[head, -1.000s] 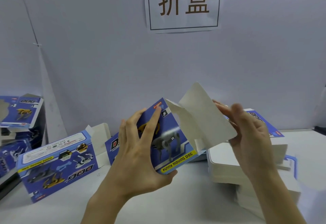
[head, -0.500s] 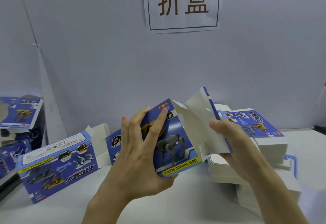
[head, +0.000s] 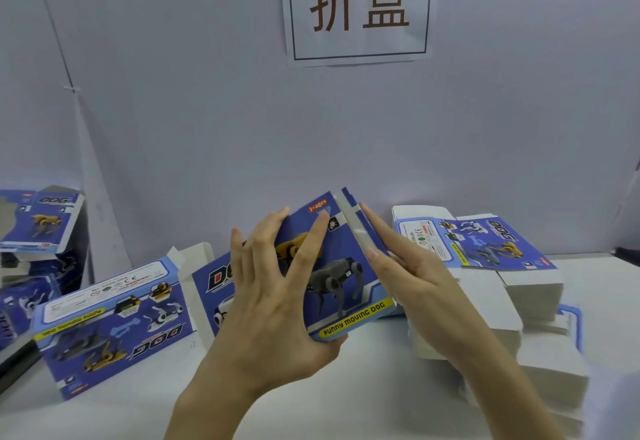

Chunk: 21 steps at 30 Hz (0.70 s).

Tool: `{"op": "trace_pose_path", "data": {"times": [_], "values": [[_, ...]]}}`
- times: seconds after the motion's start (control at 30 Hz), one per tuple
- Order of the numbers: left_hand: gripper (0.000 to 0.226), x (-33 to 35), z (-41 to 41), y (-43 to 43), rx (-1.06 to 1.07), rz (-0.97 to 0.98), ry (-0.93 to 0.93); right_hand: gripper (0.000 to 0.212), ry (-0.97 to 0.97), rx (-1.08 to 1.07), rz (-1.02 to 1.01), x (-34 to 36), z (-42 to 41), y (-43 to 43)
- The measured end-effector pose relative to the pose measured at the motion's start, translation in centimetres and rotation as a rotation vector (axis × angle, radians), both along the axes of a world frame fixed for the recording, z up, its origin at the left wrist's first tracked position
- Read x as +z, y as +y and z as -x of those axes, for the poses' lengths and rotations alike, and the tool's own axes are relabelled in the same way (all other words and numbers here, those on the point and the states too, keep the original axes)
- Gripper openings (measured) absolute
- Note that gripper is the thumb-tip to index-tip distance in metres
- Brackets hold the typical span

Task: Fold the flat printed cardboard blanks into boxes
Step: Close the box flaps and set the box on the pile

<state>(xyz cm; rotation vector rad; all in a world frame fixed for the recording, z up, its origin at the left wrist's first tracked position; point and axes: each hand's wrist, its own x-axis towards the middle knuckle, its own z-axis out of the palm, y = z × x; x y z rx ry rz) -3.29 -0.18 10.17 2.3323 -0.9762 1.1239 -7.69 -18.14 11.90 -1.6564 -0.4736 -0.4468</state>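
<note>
A blue printed box [head: 341, 276] with a grey robot dog and the words "FUNNY MOVING DOG" is held up above the white table [head: 363, 401]. My left hand [head: 277, 301] grips it from the front, fingers spread on the printed face and thumb under its lower edge. My right hand [head: 408, 266] lies flat with straight fingers against the box's right end flap, which is folded nearly closed. At the right lies a stack of flat blanks [head: 491, 276], white sides mostly up, one printed side on top.
A folded box [head: 110, 321] with an open end flap lies on the table at the left. More folded boxes [head: 38, 221] are piled at the far left. A paper sign [head: 358, 6] hangs on the grey wall behind.
The white end flap, wide open a second ago, has been swung down against the box's right end. My right hand moved from holding the flap's edge to pressing it flat.
</note>
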Motion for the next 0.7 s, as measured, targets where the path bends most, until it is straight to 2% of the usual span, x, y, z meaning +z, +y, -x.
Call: {"op": "trace_pose_path", "data": {"times": [0.2, 0.3, 0.37, 0.43, 0.53, 0.6, 0.7], "values": [[0.114, 0.0, 0.2, -0.1, 0.020, 0.017, 0.004, 0.039, 0.019, -0.095, 0.056, -0.2, -0.2, 0.9], [0.114, -0.4, 0.6, -0.8, 0.023, 0.032, 0.016, 0.032, 0.052, -0.205, 0.174, -0.2, 0.2, 0.8], [0.116, -0.7, 0.7, -1.1, 0.041, 0.039, 0.038, 0.045, 0.045, -0.248, 0.296, -0.1, 0.6, 0.5], [0.118, -0.8, 1.0, -1.5, 0.057, 0.043, 0.070, 0.060, 0.027, -0.219, 0.326, 0.0, 1.0, 0.2], [0.122, -0.6, 1.5, -2.1, 0.047, 0.091, 0.167, 0.063, -0.095, -0.189, 0.143, 0.2, 0.7, -0.5], [0.122, 0.1, 1.7, -1.7, -0.080, 0.187, 0.351, 0.047, -0.136, -0.212, -0.034, 0.2, 0.5, -1.4], [0.096, 1.4, 1.3, 0.2, -0.333, 0.422, 0.533, 0.019, -0.148, -0.173, -0.164, 0.5, 0.7, -2.9]]}}
